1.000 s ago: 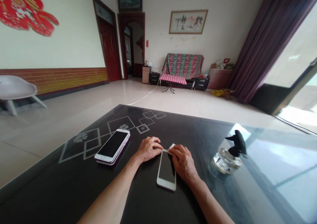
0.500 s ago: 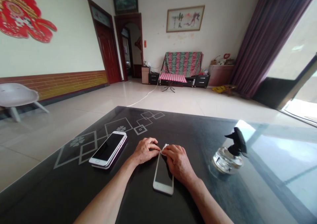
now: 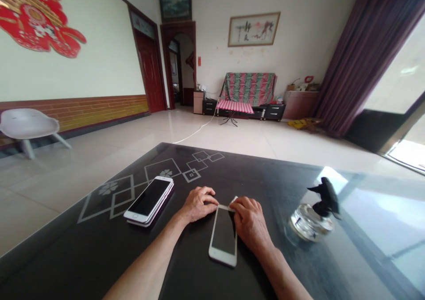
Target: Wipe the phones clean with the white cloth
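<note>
A white-framed smartphone (image 3: 224,236) lies face up on the dark glossy table, between my two hands. My left hand (image 3: 198,205) is at its top left corner, thumb and fingertips closed against the edge. My right hand (image 3: 249,218) is at the top right corner, its fingers pinched on a small white cloth (image 3: 235,199). Most of that cloth is hidden under the fingers, so whether it is fabric or tissue I cannot tell. The right fingers also cover part of the phone's upper right edge.
A stack of smartphones (image 3: 149,200) lies to the left on the table (image 3: 186,264). To the right stands a clear spray bottle (image 3: 312,222) with a black trigger head. Beyond the table's far edge are a tiled floor, a white chair (image 3: 29,123) and a small checked table (image 3: 235,107).
My right hand has slid right along the phone's top edge, away from my left hand, and the top edge now shows between them. The whole view has shifted slightly.
</note>
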Tool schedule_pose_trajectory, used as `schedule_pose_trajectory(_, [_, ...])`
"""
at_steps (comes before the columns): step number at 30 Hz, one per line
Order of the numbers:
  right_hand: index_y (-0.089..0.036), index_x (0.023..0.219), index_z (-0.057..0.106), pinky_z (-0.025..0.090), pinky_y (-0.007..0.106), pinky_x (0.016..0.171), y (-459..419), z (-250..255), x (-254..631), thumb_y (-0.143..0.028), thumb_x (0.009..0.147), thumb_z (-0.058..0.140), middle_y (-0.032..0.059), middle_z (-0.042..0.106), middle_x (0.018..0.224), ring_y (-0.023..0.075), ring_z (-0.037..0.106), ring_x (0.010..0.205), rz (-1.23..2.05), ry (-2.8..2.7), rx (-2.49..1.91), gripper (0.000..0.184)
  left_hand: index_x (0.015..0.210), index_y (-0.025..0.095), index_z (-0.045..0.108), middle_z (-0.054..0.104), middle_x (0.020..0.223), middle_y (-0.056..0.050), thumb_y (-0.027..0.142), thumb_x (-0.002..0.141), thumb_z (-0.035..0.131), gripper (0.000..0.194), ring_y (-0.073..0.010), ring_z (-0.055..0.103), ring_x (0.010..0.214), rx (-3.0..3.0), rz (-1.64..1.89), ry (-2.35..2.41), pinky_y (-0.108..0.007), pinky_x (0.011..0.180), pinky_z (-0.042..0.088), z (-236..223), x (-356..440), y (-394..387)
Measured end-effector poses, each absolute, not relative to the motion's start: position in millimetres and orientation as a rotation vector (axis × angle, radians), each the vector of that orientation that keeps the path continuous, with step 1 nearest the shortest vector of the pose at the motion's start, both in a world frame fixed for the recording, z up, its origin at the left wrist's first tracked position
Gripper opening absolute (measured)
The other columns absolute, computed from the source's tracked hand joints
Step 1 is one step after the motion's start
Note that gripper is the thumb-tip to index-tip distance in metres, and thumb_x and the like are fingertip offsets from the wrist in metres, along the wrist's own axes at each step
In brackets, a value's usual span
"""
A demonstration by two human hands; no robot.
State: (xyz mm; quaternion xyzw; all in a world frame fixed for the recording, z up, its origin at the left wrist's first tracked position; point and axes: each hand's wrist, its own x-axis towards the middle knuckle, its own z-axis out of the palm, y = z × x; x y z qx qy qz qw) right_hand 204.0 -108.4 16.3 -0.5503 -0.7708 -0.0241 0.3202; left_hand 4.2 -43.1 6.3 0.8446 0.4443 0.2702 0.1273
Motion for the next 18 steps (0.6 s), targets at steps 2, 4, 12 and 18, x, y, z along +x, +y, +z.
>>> schedule_pose_trajectory(2, [-0.024,0.093,0.068,0.036,0.035,0.087,-108,17,200,-0.006,0.082,0.046,0.0036,0.064,0.098,0.0195,0.052,0.091,-0.028,-2.080,-1.373,0.030,0.082,0.034,0.076,0.065,0.108,0.005,0.026,0.074,0.072,0.012,-0.0179,0.059,0.095,2.456,0.795,1.299,-0.031,0.092,0.043,6,4,-43])
schedule_pose_trajectory(4, [-0.027,0.097,0.068,0.036,0.035,0.087,-109,18,196,-0.006,0.082,0.045,0.0028,0.064,0.100,0.0193,0.052,0.093,-0.006,-2.114,-1.324,0.034,0.082,0.035,0.076,0.065,0.108,0.005,0.026,0.075,0.072,0.012,-0.0174,0.059,0.094,2.456,0.798,1.300,-0.030,0.091,0.043,6,5,-44])
schedule_pose_trajectory(12, [-0.027,0.096,0.069,0.035,0.036,0.090,-112,24,190,-0.004,0.076,0.048,0.0023,0.065,0.099,0.0190,0.053,0.094,0.039,-2.132,-1.306,0.037,0.083,0.036,0.076,0.065,0.108,0.006,0.031,0.076,0.072,0.010,-0.0173,0.058,0.096,2.452,0.785,1.305,-0.030,0.092,0.043,7,5,-44])
schedule_pose_trajectory(18, [-0.024,0.083,0.069,0.038,0.035,0.087,-111,22,192,-0.005,0.074,0.048,0.0028,0.066,0.092,0.0187,0.055,0.089,0.034,-2.081,-1.355,0.029,0.089,0.037,0.075,0.065,0.110,0.005,0.029,0.076,0.071,0.016,-0.0182,0.058,0.096,2.471,0.778,1.310,-0.032,0.092,0.043,8,5,-45])
